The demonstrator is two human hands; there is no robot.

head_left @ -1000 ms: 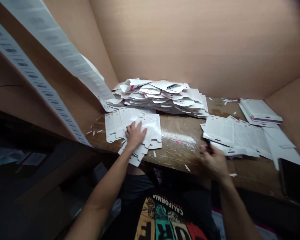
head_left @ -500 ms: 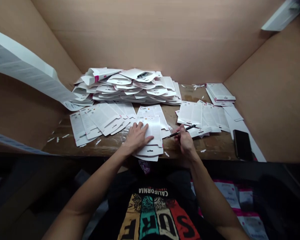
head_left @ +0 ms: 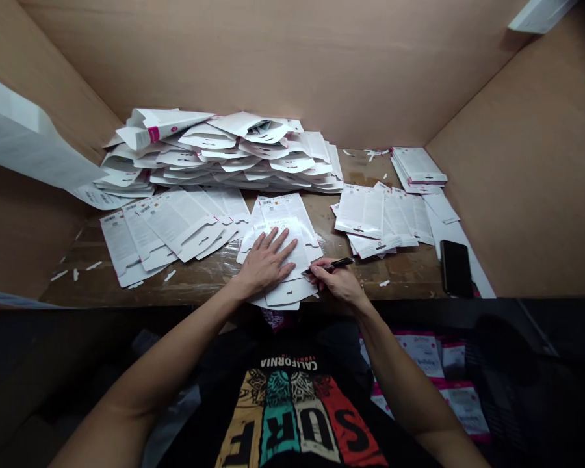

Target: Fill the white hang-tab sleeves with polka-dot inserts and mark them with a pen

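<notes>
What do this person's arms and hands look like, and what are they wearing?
Both arms are bare, with no gloves, watch or bracelet showing on the left hand or right hand. A black T-shirt shows "SURF" and "CALIFORNIA" over yellow, teal and red panels.

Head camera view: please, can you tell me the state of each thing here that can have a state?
Left hand: open, flat on the card, fingers spread.
Right hand: closed around the pen.
Black pen: held, tip near the card's edge.
White card: lying flat under the left hand.
Large card pile: loose, untidy heap.
Small card stack: neatly squared.
Phone: lying flat, screen dark.
Printed paper strip: hanging in a curve.
</notes>
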